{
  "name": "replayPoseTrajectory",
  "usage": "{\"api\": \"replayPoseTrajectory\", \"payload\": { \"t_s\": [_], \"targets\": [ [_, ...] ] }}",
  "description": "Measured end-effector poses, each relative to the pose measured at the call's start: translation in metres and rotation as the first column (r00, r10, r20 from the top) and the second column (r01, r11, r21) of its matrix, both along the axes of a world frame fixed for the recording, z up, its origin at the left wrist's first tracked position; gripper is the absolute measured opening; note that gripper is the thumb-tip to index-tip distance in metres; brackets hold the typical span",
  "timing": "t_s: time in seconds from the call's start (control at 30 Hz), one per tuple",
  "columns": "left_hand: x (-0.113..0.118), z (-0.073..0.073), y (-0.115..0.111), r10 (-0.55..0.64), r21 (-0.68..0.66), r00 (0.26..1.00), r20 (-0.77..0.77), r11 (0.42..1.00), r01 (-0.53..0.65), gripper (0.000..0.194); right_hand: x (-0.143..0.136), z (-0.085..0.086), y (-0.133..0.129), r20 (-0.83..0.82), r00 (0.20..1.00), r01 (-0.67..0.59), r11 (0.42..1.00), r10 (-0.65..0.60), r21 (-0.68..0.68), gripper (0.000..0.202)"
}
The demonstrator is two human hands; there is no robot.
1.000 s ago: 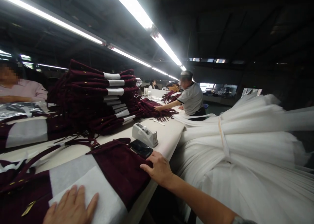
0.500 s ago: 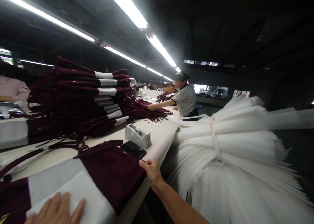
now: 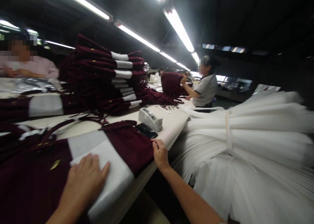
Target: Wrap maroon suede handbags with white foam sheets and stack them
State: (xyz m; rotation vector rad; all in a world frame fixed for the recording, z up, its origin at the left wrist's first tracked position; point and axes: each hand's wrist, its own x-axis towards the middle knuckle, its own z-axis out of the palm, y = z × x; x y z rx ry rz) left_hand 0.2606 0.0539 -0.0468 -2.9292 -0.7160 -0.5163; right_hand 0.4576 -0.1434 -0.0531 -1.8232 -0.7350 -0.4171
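Note:
A dark maroon handbag (image 3: 129,145) lies flat on the table in front of me, its handle reaching to the back left. A white paper band (image 3: 111,165) crosses its middle. My left hand (image 3: 84,178) rests on this band, palm down with fingers spread. At the bag's right corner, the thumb and fingers of my right hand (image 3: 160,153) pinch the edge. A small gold-coloured tag (image 3: 55,164) shows on the maroon fabric left of the band.
Banded maroon bags form a tall stack (image 3: 98,76) at the back left. A grey tape dispenser (image 3: 150,119) and a black phone (image 3: 146,130) sit beyond my right hand. White sheets in a tied bundle (image 3: 228,142) stand right of the table. Two co-workers (image 3: 206,83) are nearby.
My view has turned left and down, so more of the bag shows. Both hands keep their places on it. The co-worker at the right has raised a maroon bag from the table.

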Motion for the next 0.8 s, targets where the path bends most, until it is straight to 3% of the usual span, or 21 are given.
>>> {"api": "replayPoseTrajectory", "payload": {
  "t_s": [0.1,0.2,0.37,0.6,0.7,0.8],
  "targets": [
    [0.001,0.024,-0.021,0.153,-0.019,0.98,-0.128,0.987,-0.157,0.063,0.0,-0.004,-0.002,0.063,0.998,0.019,0.999,-0.017,-0.035,0.033],
    [0.004,0.032,-0.029,0.202,-0.034,0.967,-0.159,0.977,-0.209,0.063,0.0,-0.01,-0.004,0.14,0.99,0.017,0.998,-0.008,-0.065,0.036],
    [0.002,0.029,-0.03,0.215,-0.051,0.963,-0.163,0.973,-0.226,0.063,-0.004,-0.007,-0.019,0.245,0.965,-0.06,0.989,0.092,-0.135,0.037],
    [0.002,0.019,-0.012,0.099,0.007,0.976,-0.193,0.995,-0.099,0.066,-0.003,0.001,-0.03,0.259,0.956,-0.112,0.986,0.14,-0.122,0.027],
    [0.002,0.02,-0.01,0.092,0.015,0.971,-0.222,0.996,-0.091,0.066,-0.009,0.011,-0.029,0.26,0.963,-0.025,0.986,0.067,-0.164,0.025],
    [0.001,0.026,-0.016,0.094,-0.015,0.966,-0.239,0.995,-0.101,0.065,-0.021,0.035,-0.022,0.354,0.935,0.109,0.973,-0.031,-0.204,0.022]
  ]
}}
